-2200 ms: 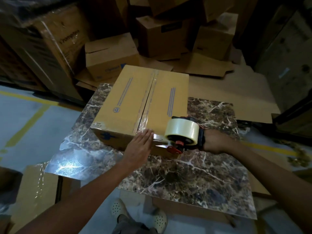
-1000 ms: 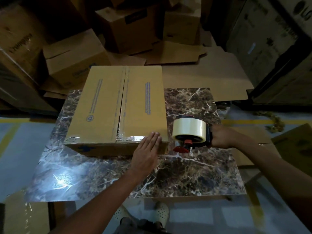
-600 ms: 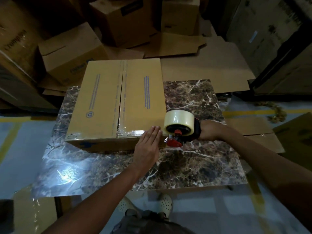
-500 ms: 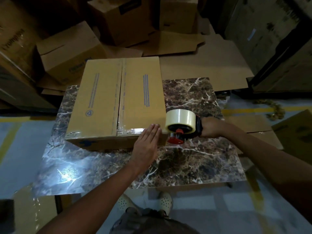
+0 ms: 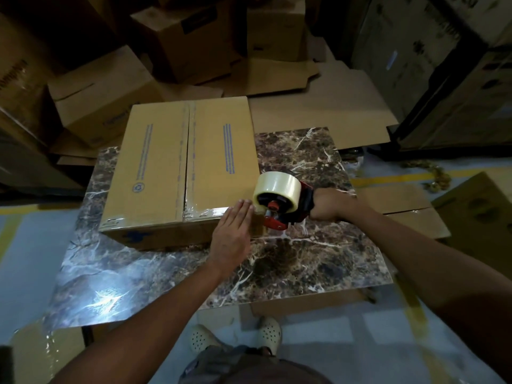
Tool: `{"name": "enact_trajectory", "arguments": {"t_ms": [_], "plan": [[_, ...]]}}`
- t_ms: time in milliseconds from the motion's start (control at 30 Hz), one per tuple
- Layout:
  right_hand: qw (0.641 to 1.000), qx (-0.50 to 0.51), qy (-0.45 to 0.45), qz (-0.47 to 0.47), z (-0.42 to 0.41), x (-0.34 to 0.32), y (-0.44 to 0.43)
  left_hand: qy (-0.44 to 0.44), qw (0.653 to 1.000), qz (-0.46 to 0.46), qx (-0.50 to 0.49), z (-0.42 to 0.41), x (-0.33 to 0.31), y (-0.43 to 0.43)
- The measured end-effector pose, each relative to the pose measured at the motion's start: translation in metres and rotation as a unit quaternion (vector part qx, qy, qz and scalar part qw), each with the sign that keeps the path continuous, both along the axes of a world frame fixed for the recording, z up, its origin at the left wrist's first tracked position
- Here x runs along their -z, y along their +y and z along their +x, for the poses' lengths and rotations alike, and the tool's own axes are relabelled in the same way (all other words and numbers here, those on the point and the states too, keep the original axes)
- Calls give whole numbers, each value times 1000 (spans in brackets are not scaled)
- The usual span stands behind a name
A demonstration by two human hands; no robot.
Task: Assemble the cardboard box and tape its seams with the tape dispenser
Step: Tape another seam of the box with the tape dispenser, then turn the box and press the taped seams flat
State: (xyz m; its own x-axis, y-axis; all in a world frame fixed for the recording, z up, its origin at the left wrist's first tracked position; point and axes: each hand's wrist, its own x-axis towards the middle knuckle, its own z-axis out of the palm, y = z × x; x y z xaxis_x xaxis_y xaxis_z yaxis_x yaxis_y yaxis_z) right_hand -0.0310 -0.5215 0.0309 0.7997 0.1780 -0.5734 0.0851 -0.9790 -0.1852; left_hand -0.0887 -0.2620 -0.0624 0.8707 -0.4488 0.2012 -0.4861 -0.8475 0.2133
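The left hand point(image 5: 232, 234) was laid flat and open on the box point(image 5: 182, 173) at its near right corner; the dispenser point(image 5: 279, 202), gripped by the right hand point(image 5: 329, 204), had been drawn past that corner. Tape was thus run along the near edge, seemingly ready for cutting. The box was stood toward the table's point(image 5: 318, 261) far left.

Near right corner of the cardboard box point(image 5: 177, 164) behind the tape dispenser point(image 5: 279, 199)

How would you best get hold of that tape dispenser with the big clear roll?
Take the tape dispenser by its handle, coming from the right, as the right hand does now in a closed fist. The roll and red blade end point left toward the cardboard box, so the handle end is the free one.
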Motion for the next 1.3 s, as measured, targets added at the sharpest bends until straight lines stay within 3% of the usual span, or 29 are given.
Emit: {"name": "enact_trajectory", "arguments": {"t_ms": [233,467,733,900,1000,1133,1300], "plan": [[994,-56,-93,0,-17,20,-41,17,1000,-6,-1,1,-2,1],[982,-70,-115,-131,-23,7,-23,4,999,-37,10,3,5,2],[996,38,76,-22,-19,45,-43,-18,999,-32,3,4,8,1],[968,190,69,146,-23,100,-63,-22,998,-53,-12,6,12,-3],[922,293,72,244,-11,91,-44,-31,998,-51,-6,7,12,-1],[804,450,141,363,-3,100,-17,-31,998,-54,-15,8,13,-4],[602,566,247,506,1,121,14,-29,997,-67,-24,7,12,-5]]}}
